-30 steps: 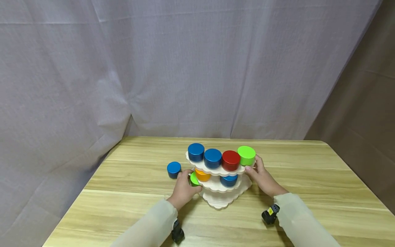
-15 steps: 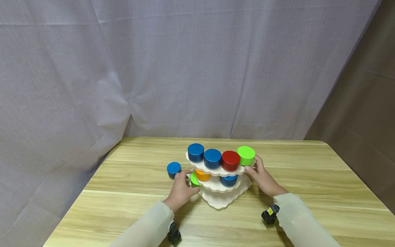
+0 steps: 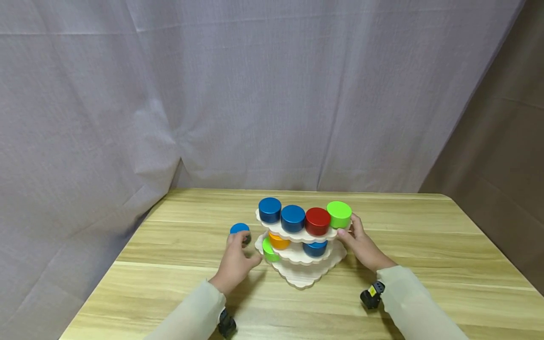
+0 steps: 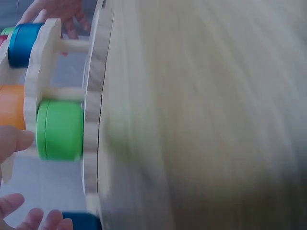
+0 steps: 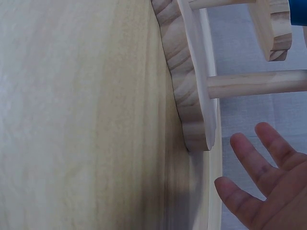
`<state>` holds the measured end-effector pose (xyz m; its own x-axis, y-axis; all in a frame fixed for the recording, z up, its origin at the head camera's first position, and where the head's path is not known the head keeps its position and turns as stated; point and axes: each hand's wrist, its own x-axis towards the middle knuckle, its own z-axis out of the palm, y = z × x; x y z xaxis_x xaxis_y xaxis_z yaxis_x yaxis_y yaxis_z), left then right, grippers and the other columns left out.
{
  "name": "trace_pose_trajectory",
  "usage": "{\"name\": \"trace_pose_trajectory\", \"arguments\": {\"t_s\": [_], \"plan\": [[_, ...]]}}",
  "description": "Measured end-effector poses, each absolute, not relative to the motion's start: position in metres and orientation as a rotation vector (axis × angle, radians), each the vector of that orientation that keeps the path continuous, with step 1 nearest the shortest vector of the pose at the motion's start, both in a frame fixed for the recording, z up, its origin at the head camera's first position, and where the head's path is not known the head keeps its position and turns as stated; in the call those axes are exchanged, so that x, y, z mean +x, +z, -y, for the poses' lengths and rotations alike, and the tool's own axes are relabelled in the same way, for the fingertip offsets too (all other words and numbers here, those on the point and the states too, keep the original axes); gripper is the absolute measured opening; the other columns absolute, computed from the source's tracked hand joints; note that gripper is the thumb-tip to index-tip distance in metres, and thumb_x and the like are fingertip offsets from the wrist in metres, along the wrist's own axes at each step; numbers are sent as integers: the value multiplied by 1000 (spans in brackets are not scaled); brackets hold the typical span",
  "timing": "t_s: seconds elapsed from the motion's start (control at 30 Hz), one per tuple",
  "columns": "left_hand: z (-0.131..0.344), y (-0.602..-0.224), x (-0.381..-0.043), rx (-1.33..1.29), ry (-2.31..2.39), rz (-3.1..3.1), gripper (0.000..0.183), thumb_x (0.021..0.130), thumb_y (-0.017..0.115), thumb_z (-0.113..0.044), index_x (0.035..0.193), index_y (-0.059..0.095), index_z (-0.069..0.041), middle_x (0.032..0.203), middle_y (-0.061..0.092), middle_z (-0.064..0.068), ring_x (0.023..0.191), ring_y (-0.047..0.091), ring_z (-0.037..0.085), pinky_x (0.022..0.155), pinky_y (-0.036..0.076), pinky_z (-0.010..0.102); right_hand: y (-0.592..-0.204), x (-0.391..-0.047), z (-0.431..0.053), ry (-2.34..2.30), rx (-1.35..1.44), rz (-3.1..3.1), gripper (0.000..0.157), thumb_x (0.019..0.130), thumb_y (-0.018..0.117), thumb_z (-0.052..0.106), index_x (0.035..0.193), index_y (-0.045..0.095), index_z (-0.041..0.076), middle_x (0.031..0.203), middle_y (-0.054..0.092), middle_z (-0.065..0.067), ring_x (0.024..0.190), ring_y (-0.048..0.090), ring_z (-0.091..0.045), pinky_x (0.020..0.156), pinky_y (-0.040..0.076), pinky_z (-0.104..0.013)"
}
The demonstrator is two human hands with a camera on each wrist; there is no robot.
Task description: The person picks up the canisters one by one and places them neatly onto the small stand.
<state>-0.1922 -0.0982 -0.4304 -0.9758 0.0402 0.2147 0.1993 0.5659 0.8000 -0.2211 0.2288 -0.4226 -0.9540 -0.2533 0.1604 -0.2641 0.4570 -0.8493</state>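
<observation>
A three-tier wooden stand (image 3: 302, 274) with scalloped edges stands on the table. Its top tier bears two blue cylinders (image 3: 293, 218), a red cylinder (image 3: 318, 221) and a green cylinder (image 3: 339, 214). An orange cylinder (image 3: 279, 241) and a blue one (image 3: 315, 249) sit on the middle tier, and another green cylinder (image 4: 62, 130) sits on the bottom tier. My left hand (image 3: 234, 263), fingers spread and holding nothing, reaches beside a loose blue cylinder (image 3: 239, 228), partly covering it. My right hand (image 3: 366, 248) pinches the top tier's right corner between thumb and forefinger, other fingers extended.
The stand and the loose cylinder are on a wood-grain table (image 3: 425, 245). Behind the table's far edge hangs a grey curtain (image 3: 272, 94). Small black cameras (image 3: 372, 295) are worn on both wrists.
My left hand has let go of the bottom-tier green cylinder and moved left, away from the stand, toward the loose blue cylinder. My right hand and the stand have stayed in place.
</observation>
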Motion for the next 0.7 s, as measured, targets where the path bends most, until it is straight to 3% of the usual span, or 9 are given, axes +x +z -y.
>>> {"name": "trace_pose_trajectory", "arguments": {"t_s": [0.7], "plan": [[141,-427,-213,63,-1405,2566,71,73,74,-22,130,37,-2,118,37,17,102,45,30,79,44,38,-424,-223,-230,1564,440,2699,65,94,40,39,141,-1,21,141,19,-24,124,26,-47,93,18,-66]]}}
